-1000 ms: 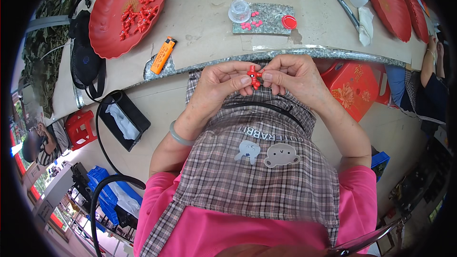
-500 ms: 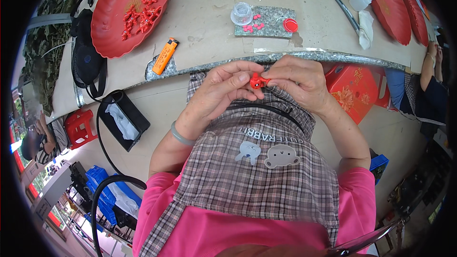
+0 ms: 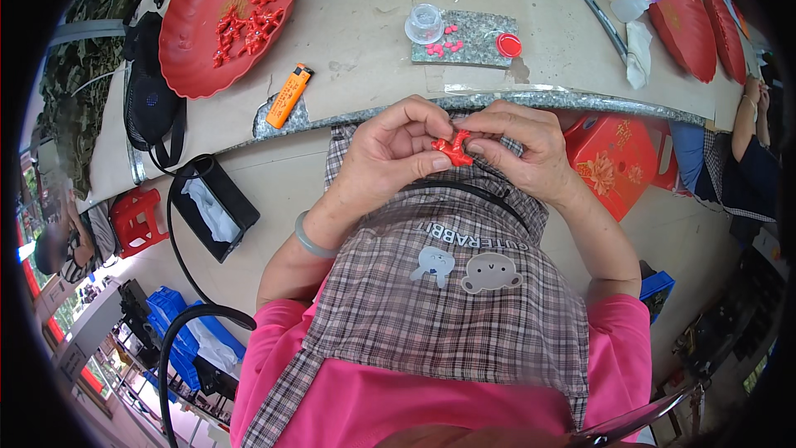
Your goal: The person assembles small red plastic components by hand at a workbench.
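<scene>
Left hand (image 3: 388, 158) and right hand (image 3: 518, 149) fingers pinching a small red piece (image 3: 453, 148), just below the counter (image 3: 365, 41) edge, orange lighter (image 3: 290, 95) on counter

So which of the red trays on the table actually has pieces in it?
The big round red tray at the table's far left, beside the orange lighter; small red pieces lie in it. The two red trays at the right show none.

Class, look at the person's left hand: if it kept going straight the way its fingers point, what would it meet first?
The left hand points rightward at the small red piece pinched between both hands, so that comes first. Just behind it are the right hand fingers. Depth is hard to judge here.
</scene>
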### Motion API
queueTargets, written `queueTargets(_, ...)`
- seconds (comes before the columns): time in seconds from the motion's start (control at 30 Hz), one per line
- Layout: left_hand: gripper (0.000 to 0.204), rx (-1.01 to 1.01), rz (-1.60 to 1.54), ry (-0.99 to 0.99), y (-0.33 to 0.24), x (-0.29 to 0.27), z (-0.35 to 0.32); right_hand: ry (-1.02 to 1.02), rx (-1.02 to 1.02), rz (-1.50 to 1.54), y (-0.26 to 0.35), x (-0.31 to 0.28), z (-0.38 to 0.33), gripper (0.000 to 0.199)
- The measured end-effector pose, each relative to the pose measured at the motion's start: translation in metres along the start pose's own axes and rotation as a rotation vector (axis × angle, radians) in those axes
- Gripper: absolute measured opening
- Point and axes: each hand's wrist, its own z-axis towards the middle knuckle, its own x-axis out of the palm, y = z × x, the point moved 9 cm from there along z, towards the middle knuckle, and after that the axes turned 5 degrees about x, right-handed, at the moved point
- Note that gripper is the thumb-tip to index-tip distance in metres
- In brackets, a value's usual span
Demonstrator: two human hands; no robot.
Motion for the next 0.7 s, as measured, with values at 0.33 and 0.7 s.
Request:
queueTargets(0.33,0.047,-0.050,0.085,-0.060,0.002,-0.006,-0.001,-0.044,0.006,-0.081,0.002,-0.012,0.008,0.020)
queueTargets(0.7,0.021,-0.018,-0.023,-0.026,0.010,-0.015,-0.006,-0.105,-0.175,-0.330,0.051,-0.049,0.107,0.015)
